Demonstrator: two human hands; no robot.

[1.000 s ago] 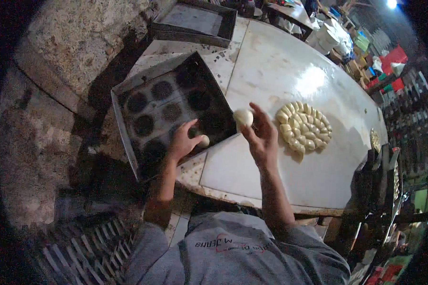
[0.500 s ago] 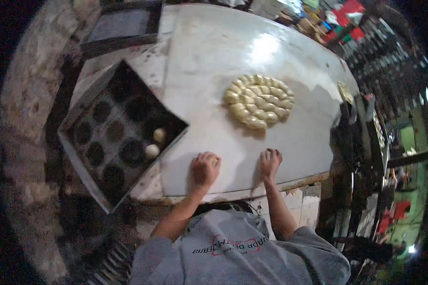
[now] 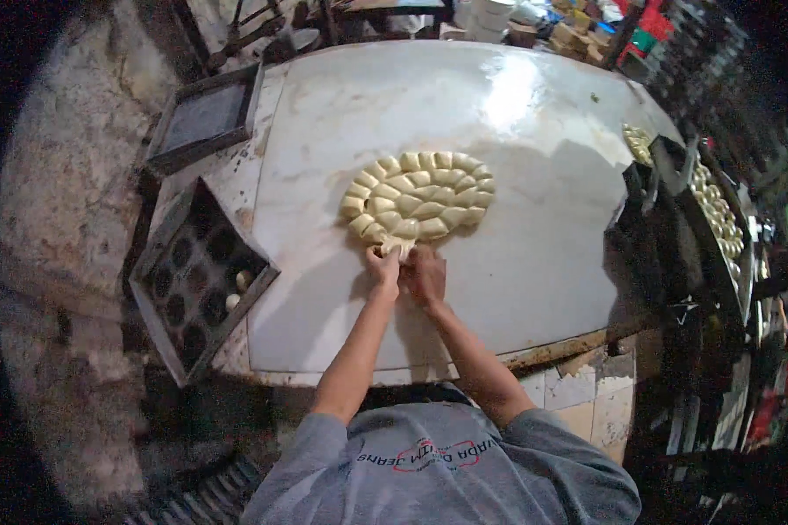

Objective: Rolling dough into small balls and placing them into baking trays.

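An oval cluster of pale, glossy dough pieces [image 3: 422, 194] lies on the white tabletop [image 3: 534, 289]. Both of my hands meet at its near edge, where a stretch of dough [image 3: 400, 245] is drawn out toward me. My left hand [image 3: 383, 266] pinches that dough from the left. Close beside it, my right hand [image 3: 427, 276] has its fingers curled on the same dough; its fingertips are partly hidden. To the left, a dark square pan [image 3: 265, 278] with round hollows holds two dough balls [image 3: 233, 302] near its right corner.
A shallow dark tray [image 3: 203, 118] sits at the table's back left. On the right edge, beyond some dark metal trays [image 3: 665, 166], are more dough pieces [image 3: 636, 143] and a tray filled with them [image 3: 716, 210]. A rough wall [image 3: 61, 219] stands at the left.
My hands have gone from resting apart near the table's front edge to the dough cluster, and now grip its near edge together. The view has shifted, so the pan appears farther left.
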